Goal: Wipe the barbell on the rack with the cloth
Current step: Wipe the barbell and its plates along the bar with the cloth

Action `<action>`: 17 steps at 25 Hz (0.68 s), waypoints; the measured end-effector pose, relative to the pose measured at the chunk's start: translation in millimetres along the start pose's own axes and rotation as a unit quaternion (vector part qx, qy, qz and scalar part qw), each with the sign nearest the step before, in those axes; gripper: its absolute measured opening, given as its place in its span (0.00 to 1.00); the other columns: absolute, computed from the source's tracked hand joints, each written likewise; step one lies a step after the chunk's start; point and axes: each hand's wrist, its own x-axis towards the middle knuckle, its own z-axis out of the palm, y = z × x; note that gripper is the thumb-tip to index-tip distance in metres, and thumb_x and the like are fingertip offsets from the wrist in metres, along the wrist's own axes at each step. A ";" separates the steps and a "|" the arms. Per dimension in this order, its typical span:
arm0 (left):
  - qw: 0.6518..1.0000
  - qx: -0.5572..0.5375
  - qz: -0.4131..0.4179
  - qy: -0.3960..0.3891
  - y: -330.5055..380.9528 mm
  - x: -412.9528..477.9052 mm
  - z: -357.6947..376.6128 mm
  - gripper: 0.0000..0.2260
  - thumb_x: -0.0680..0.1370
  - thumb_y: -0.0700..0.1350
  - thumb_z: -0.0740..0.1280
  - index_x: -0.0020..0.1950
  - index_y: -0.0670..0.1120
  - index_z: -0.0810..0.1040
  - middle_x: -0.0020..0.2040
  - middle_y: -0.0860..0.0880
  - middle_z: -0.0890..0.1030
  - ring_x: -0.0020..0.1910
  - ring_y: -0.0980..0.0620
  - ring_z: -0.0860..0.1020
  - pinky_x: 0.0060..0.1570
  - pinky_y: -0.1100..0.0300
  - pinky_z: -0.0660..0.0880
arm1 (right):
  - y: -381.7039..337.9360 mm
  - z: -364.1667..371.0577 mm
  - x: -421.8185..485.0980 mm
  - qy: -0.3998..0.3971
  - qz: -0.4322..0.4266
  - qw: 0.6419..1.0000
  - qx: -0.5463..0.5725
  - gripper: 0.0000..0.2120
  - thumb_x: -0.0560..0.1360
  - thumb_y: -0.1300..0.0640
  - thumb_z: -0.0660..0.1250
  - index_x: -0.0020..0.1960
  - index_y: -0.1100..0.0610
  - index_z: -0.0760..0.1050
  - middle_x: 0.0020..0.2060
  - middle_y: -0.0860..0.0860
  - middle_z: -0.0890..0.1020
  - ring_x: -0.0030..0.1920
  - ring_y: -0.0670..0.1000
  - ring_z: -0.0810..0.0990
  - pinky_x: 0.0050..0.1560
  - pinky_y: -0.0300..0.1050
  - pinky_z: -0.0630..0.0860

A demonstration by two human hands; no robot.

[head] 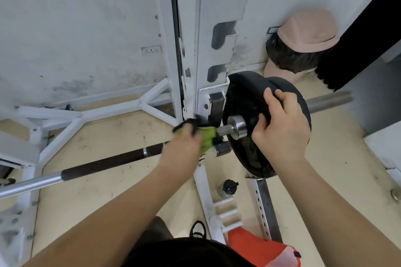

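The barbell (102, 163) lies across the white rack (188, 54), running from lower left to the right, with a dark knurled stretch and a chrome end at the left. A green and black cloth (207, 136) is wrapped on the bar just left of its chrome collar (237, 125). My left hand (184, 147) is closed on that cloth, blurred. My right hand (280, 125) grips the rim of the black weight plates (245, 102) loaded on the sleeve, whose bare end (329, 101) sticks out to the right.
The rack's white base struts (71, 119) spread over the beige floor at the left. A pink bin with a black liner (303, 47) stands in the corner. On the floor near my shoe lie a dark-capped bottle (227, 187), a perforated steel post (265, 208) and an orange bag (260, 247).
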 end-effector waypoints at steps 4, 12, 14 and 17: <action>0.999 0.033 -0.001 -0.033 -8.2 12.0 0.4 0.12 0.77 0.38 0.64 0.61 0.39 0.75 0.57 0.40 0.74 0.46 0.43 0.73 0.36 0.54 0.71 | -2.9 3.1 -0.7 -0.013 0.008 1.000 -0.007 0.30 0.70 0.61 0.71 0.72 0.55 0.74 0.65 0.56 0.77 0.55 0.60 0.78 0.45 0.55 0.77; 0.995 0.027 -0.091 -0.021 -50.4 -11.6 0.7 0.11 0.84 0.52 0.61 0.62 0.47 0.74 0.57 0.46 0.71 0.48 0.42 0.81 0.39 0.52 0.73 | -7.5 5.9 5.5 -0.020 0.020 1.000 -0.011 0.30 0.71 0.60 0.69 0.73 0.53 0.73 0.66 0.55 0.76 0.56 0.59 0.78 0.44 0.55 0.78; 0.994 0.046 -0.103 0.013 -56.2 -14.7 1.6 0.10 0.84 0.50 0.62 0.58 0.46 0.76 0.55 0.46 0.73 0.45 0.43 0.81 0.37 0.53 0.72 | -7.7 5.4 7.4 -0.021 0.019 0.999 -0.021 0.30 0.72 0.59 0.70 0.74 0.53 0.73 0.66 0.54 0.76 0.55 0.58 0.78 0.43 0.54 0.78; 0.999 -0.044 -0.025 0.013 -7.8 -2.3 11.6 0.07 0.77 0.38 0.70 0.54 0.44 0.77 0.51 0.44 0.74 0.38 0.41 0.80 0.34 0.48 0.79 | -8.1 4.7 5.8 -0.022 0.017 0.999 -0.034 0.29 0.73 0.59 0.70 0.74 0.52 0.72 0.67 0.53 0.75 0.55 0.57 0.78 0.43 0.52 0.77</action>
